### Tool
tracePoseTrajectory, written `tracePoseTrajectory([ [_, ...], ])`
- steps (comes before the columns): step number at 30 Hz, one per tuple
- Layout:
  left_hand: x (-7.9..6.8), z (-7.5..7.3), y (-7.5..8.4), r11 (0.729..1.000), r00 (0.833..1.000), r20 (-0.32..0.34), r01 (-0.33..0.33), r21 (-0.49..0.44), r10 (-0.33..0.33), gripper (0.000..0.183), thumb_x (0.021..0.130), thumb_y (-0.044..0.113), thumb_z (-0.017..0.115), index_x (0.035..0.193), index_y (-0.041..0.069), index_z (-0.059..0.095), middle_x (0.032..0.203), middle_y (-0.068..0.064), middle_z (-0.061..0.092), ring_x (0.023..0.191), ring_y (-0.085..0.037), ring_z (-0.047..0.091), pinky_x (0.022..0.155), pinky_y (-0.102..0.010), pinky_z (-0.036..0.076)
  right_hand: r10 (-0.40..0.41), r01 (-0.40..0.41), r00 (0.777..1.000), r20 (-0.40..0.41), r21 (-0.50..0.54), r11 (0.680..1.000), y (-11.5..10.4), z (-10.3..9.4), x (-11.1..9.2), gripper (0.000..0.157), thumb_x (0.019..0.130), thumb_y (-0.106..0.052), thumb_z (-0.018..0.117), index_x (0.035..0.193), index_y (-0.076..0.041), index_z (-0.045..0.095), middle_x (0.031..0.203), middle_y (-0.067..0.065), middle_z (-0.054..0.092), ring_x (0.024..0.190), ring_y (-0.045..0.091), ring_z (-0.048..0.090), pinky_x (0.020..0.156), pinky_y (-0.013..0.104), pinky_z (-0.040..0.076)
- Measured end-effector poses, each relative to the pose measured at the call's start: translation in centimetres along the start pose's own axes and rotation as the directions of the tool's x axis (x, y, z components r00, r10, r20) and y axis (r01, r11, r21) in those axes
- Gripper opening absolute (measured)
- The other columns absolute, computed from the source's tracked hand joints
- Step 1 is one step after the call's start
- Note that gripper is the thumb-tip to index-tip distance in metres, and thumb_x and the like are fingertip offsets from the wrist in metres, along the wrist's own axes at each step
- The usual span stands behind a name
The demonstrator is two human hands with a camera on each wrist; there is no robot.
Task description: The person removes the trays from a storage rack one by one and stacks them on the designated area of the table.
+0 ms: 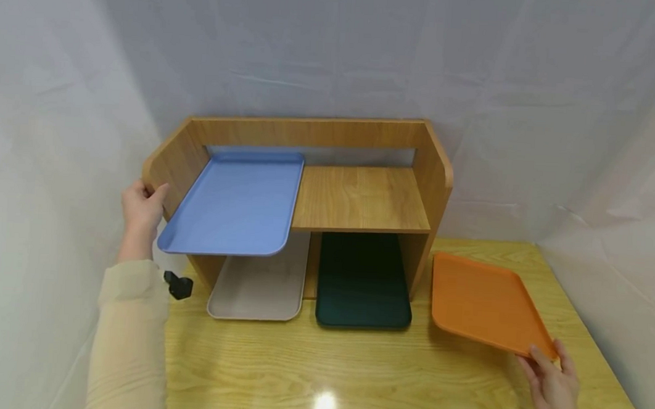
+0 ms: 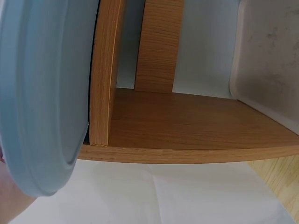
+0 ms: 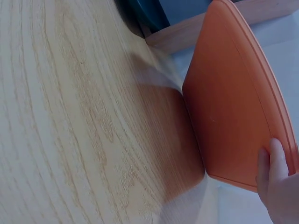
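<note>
In the head view, my left hand [image 1: 141, 210] grips the front edge of the wooden shelf's left side panel [image 1: 165, 168]. A blue tray [image 1: 239, 200] lies beside it on the upper left board, its front end sticking out past the edge. In the left wrist view that tray [image 2: 42, 93] partly hides the hand. My right hand [image 1: 554, 383] pinches the near right corner of an orange tray [image 1: 486, 302], right of the shelf. The right wrist view shows the orange tray [image 3: 233, 98] tilted, one edge low at the tabletop and the held side raised.
Below the blue tray, a beige tray [image 1: 259, 287] lies in the lower left compartment. A dark green tray [image 1: 364, 287] is in the lower right one. The upper right board [image 1: 361, 197] shows bare wood. White sheeting [image 1: 532, 116] surrounds the wooden table [image 1: 274, 374].
</note>
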State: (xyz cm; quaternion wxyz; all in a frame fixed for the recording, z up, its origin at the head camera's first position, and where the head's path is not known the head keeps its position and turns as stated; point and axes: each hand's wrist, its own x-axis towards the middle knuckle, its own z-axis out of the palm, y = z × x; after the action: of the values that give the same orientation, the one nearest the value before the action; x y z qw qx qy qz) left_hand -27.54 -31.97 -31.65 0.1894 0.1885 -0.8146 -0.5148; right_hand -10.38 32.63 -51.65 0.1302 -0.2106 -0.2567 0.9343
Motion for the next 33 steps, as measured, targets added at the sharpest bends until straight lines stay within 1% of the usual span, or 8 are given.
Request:
tracePoseTrajectory([
  [2,0.0,0.0,0.0,1.0,1.0,-0.003,0.004,-0.003,-0.004,0.049,0.09,0.029,0.046,0.128,-0.001,0.039,0.123,-0.014,0.043,0.105,-0.018,0.043,0.09,-0.034,0.038,-0.005,0.003,0.999,-0.047,-0.026,1.0,-0.1,0.2,0.1,0.085,0.079,0.018,0.051,0.139,-0.028,0.014,0.094,0.004,0.05,0.075,0.019,0.061,0.071,0.029,0.048],
  [4,-0.1,0.0,0.0,1.0,1.0,-0.006,0.005,-0.002,-0.005,0.049,0.09,0.029,0.046,0.128,-0.001,0.039,0.122,-0.014,0.044,0.105,-0.018,0.044,0.089,-0.033,0.038,-0.013,0.009,0.995,-0.103,-0.044,0.999,-0.1,0.4,0.2,0.087,0.078,0.017,0.053,0.14,-0.028,0.012,0.094,0.003,0.05,0.074,0.018,0.061,0.069,0.028,0.049],
  [7,0.1,0.1,-0.1,1.0,1.0,-0.019,0.001,-0.002,-0.001,0.047,0.09,0.028,0.047,0.126,-0.002,0.041,0.119,-0.014,0.045,0.103,-0.018,0.044,0.088,-0.033,0.039,-0.049,0.036,0.98,-0.193,-0.067,0.997,0.0,-0.3,1.3,0.087,0.075,0.018,0.056,0.139,-0.028,0.018,0.104,0.001,0.047,0.073,0.017,0.062,0.065,0.027,0.049],
  [14,0.1,0.1,-0.2,1.0,0.999,-0.031,-0.006,-0.024,0.005,0.046,0.089,0.027,0.049,0.123,-0.002,0.043,0.117,-0.014,0.047,0.101,-0.017,0.046,0.087,-0.032,0.04,-0.18,0.133,0.962,-0.206,-0.221,0.966,1.3,-7.1,7.4,0.094,0.065,0.016,0.068,0.137,-0.027,0.027,0.133,0.001,0.024,0.078,0.017,0.062,0.07,0.026,0.047],
  [18,0.1,0.1,-0.1,1.0,0.999,-0.029,-0.024,-0.011,0.024,0.045,0.089,0.025,0.048,0.123,-0.004,0.042,0.115,-0.014,0.047,0.098,-0.016,0.046,0.086,-0.03,0.04,-0.226,0.164,0.944,-0.239,-0.254,0.953,1.9,-8.8,9.0,0.096,0.06,0.018,0.07,0.136,-0.026,0.03,0.141,0.003,0.009,0.072,0.019,0.063,0.069,0.027,0.047],
  [24,0.3,0.1,-0.2,1.0,0.999,-0.03,-0.026,-0.008,0.025,0.044,0.089,0.025,0.048,0.122,-0.004,0.043,0.113,-0.012,0.048,0.096,-0.015,0.046,0.084,-0.029,0.04,-0.236,0.142,0.941,-0.243,-0.349,0.926,2.1,-8.5,8.8,0.099,0.062,0.016,0.07,0.139,-0.026,0.023,0.144,-0.002,0.003,0.066,0.012,0.062,0.066,0.023,0.048],
  [30,0.2,0.1,-0.2,1.0,0.999,-0.028,-0.028,-0.007,0.028,0.044,0.089,0.025,0.048,0.122,-0.004,0.043,0.114,-0.014,0.047,0.097,-0.016,0.047,0.085,-0.031,0.04,-0.17,0.071,0.956,-0.239,-0.371,0.926,1.8,-7.8,8.4,0.107,0.059,0.016,0.073,0.14,-0.029,0.017,0.144,0.001,0.0,0.069,0.011,0.062,0.07,0.024,0.047],
  [33,0.1,0.1,-0.2,1.0,0.999,-0.024,-0.023,-0.012,0.023,0.045,0.089,0.026,0.048,0.123,-0.004,0.042,0.115,-0.014,0.047,0.098,-0.016,0.046,0.086,-0.031,0.04,-0.143,0.034,0.962,-0.235,-0.414,0.91,1.5,-6.7,7.7,0.106,0.063,0.015,0.07,0.14,-0.03,0.014,0.144,0.002,-0.002,0.068,0.011,0.062,0.069,0.024,0.047],
])
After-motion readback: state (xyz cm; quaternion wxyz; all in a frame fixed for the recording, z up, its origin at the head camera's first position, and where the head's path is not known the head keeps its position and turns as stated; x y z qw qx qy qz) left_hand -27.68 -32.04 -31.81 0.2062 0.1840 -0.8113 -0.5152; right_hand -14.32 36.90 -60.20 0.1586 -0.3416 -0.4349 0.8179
